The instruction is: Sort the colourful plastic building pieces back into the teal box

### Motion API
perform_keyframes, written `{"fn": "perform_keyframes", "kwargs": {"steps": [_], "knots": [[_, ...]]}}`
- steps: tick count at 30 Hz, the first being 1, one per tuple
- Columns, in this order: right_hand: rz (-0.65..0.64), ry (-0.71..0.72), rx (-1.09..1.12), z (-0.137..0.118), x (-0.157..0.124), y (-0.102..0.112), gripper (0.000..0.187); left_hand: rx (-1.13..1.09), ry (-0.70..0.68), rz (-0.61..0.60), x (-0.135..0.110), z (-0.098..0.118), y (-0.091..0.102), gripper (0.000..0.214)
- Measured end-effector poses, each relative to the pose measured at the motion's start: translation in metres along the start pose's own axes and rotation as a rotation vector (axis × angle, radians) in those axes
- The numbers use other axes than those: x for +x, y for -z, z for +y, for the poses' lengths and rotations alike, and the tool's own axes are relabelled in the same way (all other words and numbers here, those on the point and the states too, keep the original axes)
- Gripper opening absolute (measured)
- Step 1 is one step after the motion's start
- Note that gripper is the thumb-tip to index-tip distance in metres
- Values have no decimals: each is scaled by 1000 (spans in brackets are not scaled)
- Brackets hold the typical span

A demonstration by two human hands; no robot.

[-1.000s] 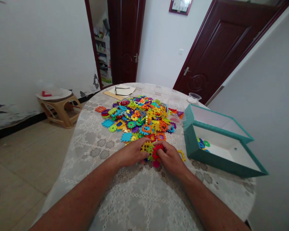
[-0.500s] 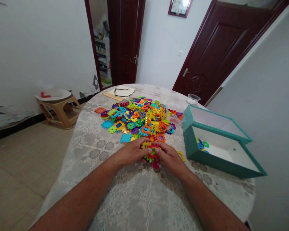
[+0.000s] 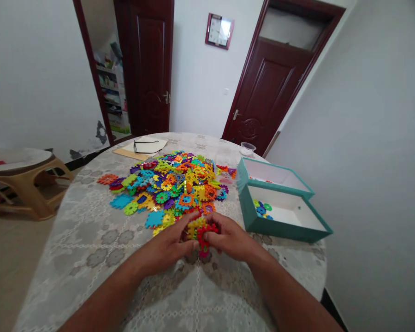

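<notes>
A yellow piece (image 3: 196, 227) and a red toothed piece (image 3: 202, 238) are held together just above the near middle of the counter (image 3: 180, 304), between the left hand (image 3: 174, 242) and the right hand (image 3: 230, 235). The left grip is clamped on the yellow piece, whose left side is enclosed by the curled fingers and thumb. The right grip is clamped on the red toothed piece, with the thumb pressed against its near face. A magenta round piece (image 3: 204, 253) is seen just on the near side of the red toothed piece; whether the two are joined cannot be told.

On the far side of the hands, a heap of colourful pieces (image 3: 180, 184) is spread across the counter, and a blue square piece (image 3: 154, 219) is laid flat at its near edge. To the right, a teal box (image 3: 276, 229) is placed with its open side up, and a few blue and green pieces (image 3: 262, 209) are contained in its left end. At the far left, black eyeglasses (image 3: 148, 152) are rested on a pale sheet (image 3: 159, 144). A clear bowl (image 3: 248, 148) is set near the far right edge.
</notes>
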State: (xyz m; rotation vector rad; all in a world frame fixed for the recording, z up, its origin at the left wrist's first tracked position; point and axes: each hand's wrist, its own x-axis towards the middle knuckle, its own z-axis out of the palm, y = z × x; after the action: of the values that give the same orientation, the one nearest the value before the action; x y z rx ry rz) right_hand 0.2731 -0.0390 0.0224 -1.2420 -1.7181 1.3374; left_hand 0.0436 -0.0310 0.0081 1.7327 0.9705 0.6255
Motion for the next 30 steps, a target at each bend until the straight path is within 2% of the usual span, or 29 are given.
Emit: {"fn": "perform_keyframes", "kwargs": {"steps": [3,7,12,16,19,22,26,30], "knots": [[125,34,-113,-22,-8,30,17,-142,43,-25,2,-4,4,76],[364,50,-247,-40,-5,92,24,-148,57,71,4,-4,11,67],[644,25,-272,-36,27,176,23,-137,61,137,5,-1,14,61],[854,-105,-188,-23,58,222,15,-62,39,161,7,-6,14,56],[937,-160,-133,-12,74,241,16,4,36,201,8,-13,16,54],[1002,-222,-56,-4,83,250,21,28,52,246,8,-16,18,50],[1029,-267,21,2,86,257,29,-3,66,304,5,-8,24,45],[1042,-231,18,-1,82,255,30,85,102,404,3,-2,31,42]]}}
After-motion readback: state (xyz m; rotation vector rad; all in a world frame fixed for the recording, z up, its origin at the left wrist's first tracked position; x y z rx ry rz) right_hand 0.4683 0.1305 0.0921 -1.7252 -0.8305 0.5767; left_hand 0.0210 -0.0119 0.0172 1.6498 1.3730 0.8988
